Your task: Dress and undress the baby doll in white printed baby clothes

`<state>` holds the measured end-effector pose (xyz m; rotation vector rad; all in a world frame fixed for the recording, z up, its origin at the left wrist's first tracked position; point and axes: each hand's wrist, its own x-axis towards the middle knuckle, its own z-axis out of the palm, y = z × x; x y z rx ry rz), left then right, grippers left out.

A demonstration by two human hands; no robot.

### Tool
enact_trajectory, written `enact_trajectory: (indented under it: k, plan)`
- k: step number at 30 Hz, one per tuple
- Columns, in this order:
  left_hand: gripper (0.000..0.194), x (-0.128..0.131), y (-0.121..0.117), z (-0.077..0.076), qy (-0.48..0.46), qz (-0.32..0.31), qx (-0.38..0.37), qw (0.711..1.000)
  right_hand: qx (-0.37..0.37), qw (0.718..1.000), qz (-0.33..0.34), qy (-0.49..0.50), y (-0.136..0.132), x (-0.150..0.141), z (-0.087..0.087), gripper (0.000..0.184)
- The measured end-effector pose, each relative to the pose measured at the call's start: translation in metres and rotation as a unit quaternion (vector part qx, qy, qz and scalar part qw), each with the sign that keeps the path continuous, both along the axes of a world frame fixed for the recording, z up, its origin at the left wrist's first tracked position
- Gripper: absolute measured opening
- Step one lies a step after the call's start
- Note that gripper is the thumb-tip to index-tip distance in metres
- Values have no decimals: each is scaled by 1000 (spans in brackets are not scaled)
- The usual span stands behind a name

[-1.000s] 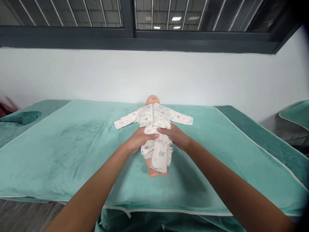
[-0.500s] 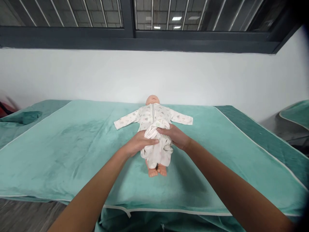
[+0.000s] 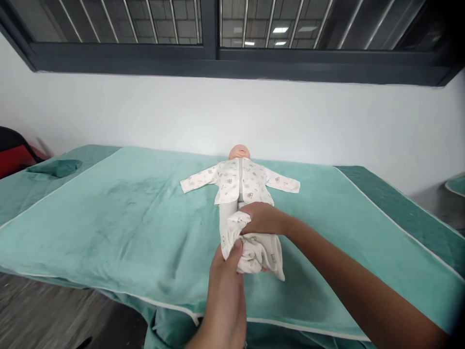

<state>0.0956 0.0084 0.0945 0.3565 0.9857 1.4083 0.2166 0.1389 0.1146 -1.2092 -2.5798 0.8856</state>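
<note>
A baby doll [image 3: 239, 152] lies on its back, head towards the wall. It wears a white printed baby jacket [image 3: 228, 182], sleeves spread to both sides. White baby pants [image 3: 263, 252] with a small print are bunched around its lower legs. My right hand [image 3: 262, 218] is closed on the gathered upper part of the pants, over the doll's leg. Lower down, my left hand [image 3: 225, 271] grips the pants' left side, thumb on top. The doll's feet are mostly hidden by cloth and hands; a small patch of skin shows under the right leg's fabric.
A green padded bed cover [image 3: 127, 218] with white piping lies under the doll. Behind it rises a white wall [image 3: 163, 106] below a dark window frame [image 3: 127, 60]. A red and black object [image 3: 16, 157] stands at the far left. Grey floor [image 3: 47, 310] shows at lower left.
The bunched pants have moved down the legs, uncovering the jacket's hem and white upper legs. My left hand has dropped towards the feet; my right hand has shifted lower. The view has turned slightly left.
</note>
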Motion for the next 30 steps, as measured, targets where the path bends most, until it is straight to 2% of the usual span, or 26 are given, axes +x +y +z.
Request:
enact_trajectory:
  k: [3,8,11,13,17,21,24,27,30]
  plan:
    - [59,4,-16,-25,-8,38,-35,999,76,993,27,-87,-1,-7,-2,28]
    - [49,-12,-36,-69,71,84,-51,993,143,980,34,-138,0,-12,-11,17]
    - [46,-31,-35,-85,122,113,-73,983,154,975,38,-153,-1,-15,-13,23]
    - [47,-41,-32,-91,136,111,-78,981,160,973,41,-163,-3,-17,-14,26]
    - [48,-48,-25,-86,132,63,-82,986,135,973,58,-177,-6,-18,-12,33]
    - [44,-47,-20,-65,67,12,-37,997,98,984,60,-139,-8,-14,-13,35]
    - [45,-49,-16,-52,20,-15,-24,999,75,993,44,-82,-8,-8,-16,27]
    - [47,-52,-11,-49,-20,-50,-12,998,44,999,10,-12,-10,-1,-23,20]
    - [46,-54,-3,-54,-19,-84,10,996,12,998,-19,55,-11,6,-29,16]
